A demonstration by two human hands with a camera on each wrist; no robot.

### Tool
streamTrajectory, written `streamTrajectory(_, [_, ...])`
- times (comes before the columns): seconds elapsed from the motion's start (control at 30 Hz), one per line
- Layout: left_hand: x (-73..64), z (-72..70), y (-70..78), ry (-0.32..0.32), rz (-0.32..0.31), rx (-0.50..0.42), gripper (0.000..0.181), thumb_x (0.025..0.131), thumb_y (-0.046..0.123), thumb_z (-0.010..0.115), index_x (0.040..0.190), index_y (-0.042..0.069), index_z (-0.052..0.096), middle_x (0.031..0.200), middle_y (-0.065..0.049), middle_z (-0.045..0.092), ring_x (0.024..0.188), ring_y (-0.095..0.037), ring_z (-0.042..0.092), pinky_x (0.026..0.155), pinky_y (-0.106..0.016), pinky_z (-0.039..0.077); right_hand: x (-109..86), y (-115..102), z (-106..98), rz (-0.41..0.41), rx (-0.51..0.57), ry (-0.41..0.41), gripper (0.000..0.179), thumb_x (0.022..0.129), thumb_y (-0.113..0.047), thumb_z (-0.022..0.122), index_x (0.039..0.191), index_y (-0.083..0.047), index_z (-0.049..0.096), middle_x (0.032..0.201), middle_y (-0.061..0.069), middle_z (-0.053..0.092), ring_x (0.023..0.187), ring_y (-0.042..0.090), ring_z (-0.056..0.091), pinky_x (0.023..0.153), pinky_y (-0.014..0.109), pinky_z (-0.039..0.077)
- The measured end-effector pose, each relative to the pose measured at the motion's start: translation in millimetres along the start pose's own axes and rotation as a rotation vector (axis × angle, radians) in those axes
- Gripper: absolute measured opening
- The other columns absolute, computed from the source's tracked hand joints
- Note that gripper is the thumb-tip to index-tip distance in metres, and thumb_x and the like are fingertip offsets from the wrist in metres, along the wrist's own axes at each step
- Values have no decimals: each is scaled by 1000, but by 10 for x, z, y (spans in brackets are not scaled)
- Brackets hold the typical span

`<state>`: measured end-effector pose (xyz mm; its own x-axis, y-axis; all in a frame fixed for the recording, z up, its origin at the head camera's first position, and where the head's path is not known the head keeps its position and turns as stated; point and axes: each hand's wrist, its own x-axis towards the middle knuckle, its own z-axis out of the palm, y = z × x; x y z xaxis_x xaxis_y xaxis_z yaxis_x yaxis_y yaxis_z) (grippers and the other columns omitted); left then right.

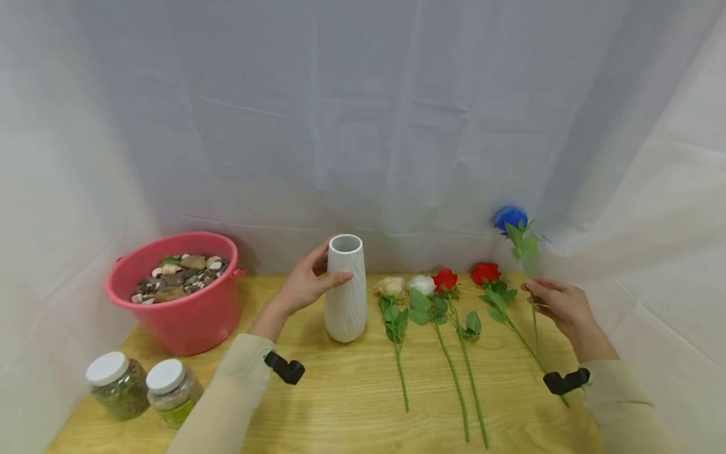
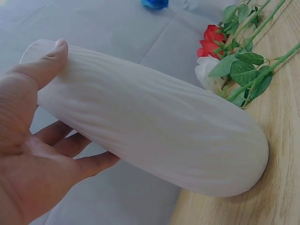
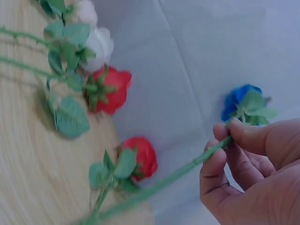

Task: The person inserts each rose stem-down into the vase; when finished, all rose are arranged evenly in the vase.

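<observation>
Right fingers (image 3: pixel 213 171) pinch the stem (image 3: pixel 187 167) — blue bloom (image 1: pixel 510 217) beyond.

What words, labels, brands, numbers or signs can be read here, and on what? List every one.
No readable text anywhere.
Jar beside the left sleeve: yellow-green patch, too small and blurred to tell whether it bears lettering.
Vase, bucket, other jar: no lettering visible.
</observation>
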<state>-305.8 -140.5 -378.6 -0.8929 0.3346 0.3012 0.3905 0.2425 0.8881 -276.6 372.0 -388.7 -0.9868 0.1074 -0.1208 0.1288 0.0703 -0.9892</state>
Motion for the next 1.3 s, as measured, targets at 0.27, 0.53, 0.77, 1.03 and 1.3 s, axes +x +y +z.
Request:
streamTrajectory(0.27, [-5,4,13,0,-7,-4,86,98,20,77,168,16,28,162,-20,47,146,-42,50,120,-60,41,-51,-200,321,-53,89,-31,31,102,-16,72,128,-6,57,93,-15,75,84,2,71,79,20,62])
streamTrajectory(0.53, [-8,11,7,-3,-14,-4,86,99,19,77,169,18,27,163,-20,46,147,-42,49,119,-60,42,-132,-394,646,-111,213,-103,35,101,-9,70,127,-1,48,95,-8,79,85,8,77,81,24,64])
streamTrajectory(0.77, [-14,5,4,-1,1,0,85,99,18,76,169,15,27,162,-20,46,147,-42,49,119,-60,42,-128,-577,948,-220,258,-92,30,102,-10,69,123,-3,49,92,-8,79,84,9,76,81,26,64])
streamTrajectory(1.03, [-5,6,-12,5,16,-4,84,98,16,77,168,15,30,160,-20,49,145,-42,51,119,-59,43,-132,-843,1328,-237,360,-4,42,99,-9,72,133,-4,49,96,-3,81,88,13,76,82,27,64])
streamTrajectory(1.3, [0,7,-20,13,16,10,83,98,15,77,167,14,31,160,-21,50,145,-42,52,119,-59,43,-148,-1128,1723,-287,402,-24,37,100,-6,71,129,-6,49,96,0,80,89,17,77,84,31,64])
